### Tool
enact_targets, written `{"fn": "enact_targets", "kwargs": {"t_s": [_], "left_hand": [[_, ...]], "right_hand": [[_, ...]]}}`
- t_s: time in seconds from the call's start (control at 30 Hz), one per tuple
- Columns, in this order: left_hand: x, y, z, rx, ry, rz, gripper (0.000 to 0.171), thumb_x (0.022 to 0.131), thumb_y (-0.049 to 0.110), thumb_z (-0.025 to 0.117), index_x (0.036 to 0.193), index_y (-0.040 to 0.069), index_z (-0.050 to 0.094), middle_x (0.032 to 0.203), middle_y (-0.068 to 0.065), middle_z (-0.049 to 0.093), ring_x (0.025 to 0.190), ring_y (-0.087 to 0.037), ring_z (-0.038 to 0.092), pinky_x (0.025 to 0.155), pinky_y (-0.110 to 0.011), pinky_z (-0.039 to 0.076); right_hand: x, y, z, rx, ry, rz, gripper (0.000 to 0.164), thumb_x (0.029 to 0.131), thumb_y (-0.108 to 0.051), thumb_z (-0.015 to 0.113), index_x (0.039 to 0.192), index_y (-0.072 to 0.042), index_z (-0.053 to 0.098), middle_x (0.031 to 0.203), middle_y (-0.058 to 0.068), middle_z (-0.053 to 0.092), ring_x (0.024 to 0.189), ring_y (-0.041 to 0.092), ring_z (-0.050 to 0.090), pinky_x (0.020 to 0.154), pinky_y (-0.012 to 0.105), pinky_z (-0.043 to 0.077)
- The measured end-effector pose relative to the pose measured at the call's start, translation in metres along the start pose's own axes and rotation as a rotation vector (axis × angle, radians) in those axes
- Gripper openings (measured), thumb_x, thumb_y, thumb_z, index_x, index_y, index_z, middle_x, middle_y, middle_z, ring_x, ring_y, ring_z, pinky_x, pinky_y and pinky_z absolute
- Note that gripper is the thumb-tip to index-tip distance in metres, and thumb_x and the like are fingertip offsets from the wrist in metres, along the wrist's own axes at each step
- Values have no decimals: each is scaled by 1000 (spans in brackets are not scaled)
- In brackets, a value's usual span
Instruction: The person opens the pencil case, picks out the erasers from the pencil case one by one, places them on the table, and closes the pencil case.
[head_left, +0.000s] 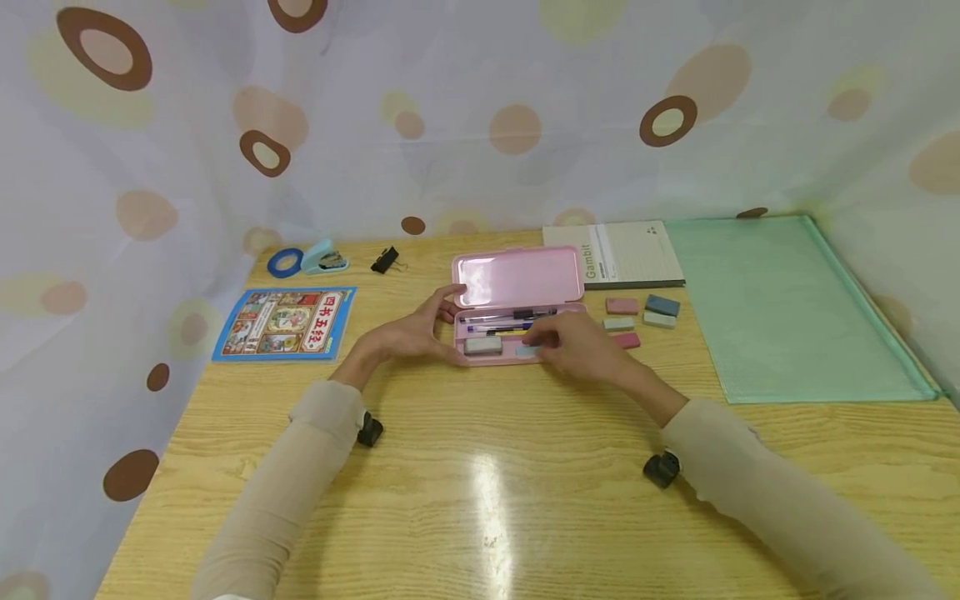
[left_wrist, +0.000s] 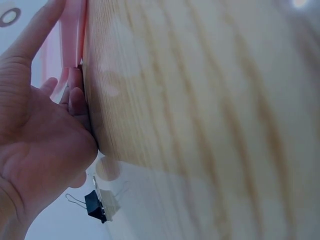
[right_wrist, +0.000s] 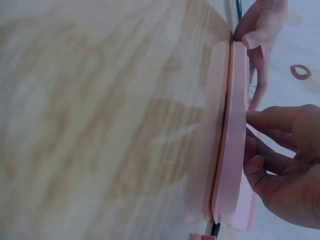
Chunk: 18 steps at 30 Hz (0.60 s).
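A pink pencil case (head_left: 517, 360) lies open on the table, its lid (head_left: 517, 277) tipped back. My left hand (head_left: 408, 335) holds the case's left end, thumb along the near corner and fingers behind. Inside are several pens (head_left: 495, 317) and a grey-white eraser (head_left: 482, 345). My right hand (head_left: 581, 346) reaches over the near wall, thumb and fingers curled at a light blue eraser (head_left: 527, 352) in the case. In the right wrist view the case wall (right_wrist: 234, 135) hides that eraser from the fingertips (right_wrist: 254, 117) down.
Several erasers, including a red one (head_left: 622, 306) and a blue one (head_left: 663, 305), lie right of the case. Behind are a notebook (head_left: 637, 250) and a green mesh folder (head_left: 810, 317). Leftward are a booklet (head_left: 285, 325), blue tape (head_left: 285, 262), a stapler (head_left: 324, 258) and a binder clip (head_left: 386, 259).
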<state>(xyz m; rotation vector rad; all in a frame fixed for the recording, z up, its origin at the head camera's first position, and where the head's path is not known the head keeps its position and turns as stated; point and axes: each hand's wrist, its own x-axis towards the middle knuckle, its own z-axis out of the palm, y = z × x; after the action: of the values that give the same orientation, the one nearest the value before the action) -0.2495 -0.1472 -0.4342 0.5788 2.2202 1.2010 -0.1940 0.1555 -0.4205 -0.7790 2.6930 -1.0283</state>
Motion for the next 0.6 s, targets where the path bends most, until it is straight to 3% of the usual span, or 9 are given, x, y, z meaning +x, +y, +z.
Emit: {"fn": "enact_targets", "kwargs": {"t_s": [0.33, 0.6], "left_hand": [[-1, -1, 0, 5, 2, -4, 119, 80, 23, 93, 165, 30, 11, 145, -9, 39, 135, -25, 38, 119, -45, 32], [0, -1, 0, 21, -2, -3, 119, 80, 25, 92, 165, 31, 10, 147, -8, 38, 136, -25, 37, 119, -46, 31]], "right_hand": [[5, -3, 4, 53, 87, -13, 14, 90, 4, 73, 101, -3, 79, 95, 7, 75, 85, 20, 63, 77, 34, 51], [-15, 6, -25, 127, 119, 121, 14, 98, -8, 69, 107, -10, 79, 107, 7, 73, 93, 23, 62, 83, 38, 51]]}}
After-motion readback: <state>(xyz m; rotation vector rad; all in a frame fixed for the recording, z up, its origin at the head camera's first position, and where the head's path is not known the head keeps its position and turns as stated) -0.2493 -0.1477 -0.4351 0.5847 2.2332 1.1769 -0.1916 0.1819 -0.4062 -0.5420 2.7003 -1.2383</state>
